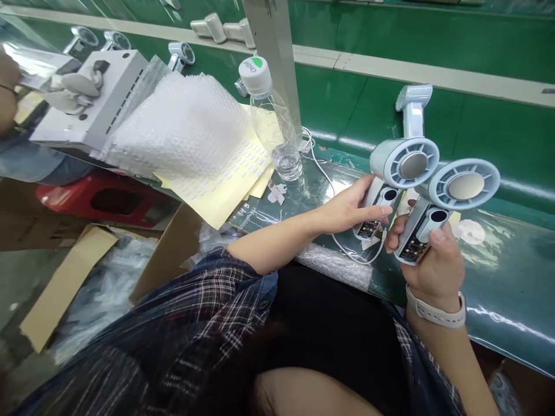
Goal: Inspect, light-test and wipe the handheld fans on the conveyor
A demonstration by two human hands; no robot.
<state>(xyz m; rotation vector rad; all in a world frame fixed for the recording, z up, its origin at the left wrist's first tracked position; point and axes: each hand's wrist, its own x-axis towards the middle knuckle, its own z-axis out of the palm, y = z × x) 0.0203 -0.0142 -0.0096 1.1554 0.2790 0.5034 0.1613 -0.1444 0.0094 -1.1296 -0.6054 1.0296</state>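
Right of centre: left hand [353,209] is gripping left fan [392,179], right hand [436,263] is clasping right fan [446,202]. Heads are nearly touching; risk of knocking, or of snagging the cable [329,190].

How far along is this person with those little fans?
Done, apparently: other fans lie on the green belt. In hand: the left hand grips one fan, the right hand another fan, displays facing up. Left: cannot tell; bubble wrap lies unused.
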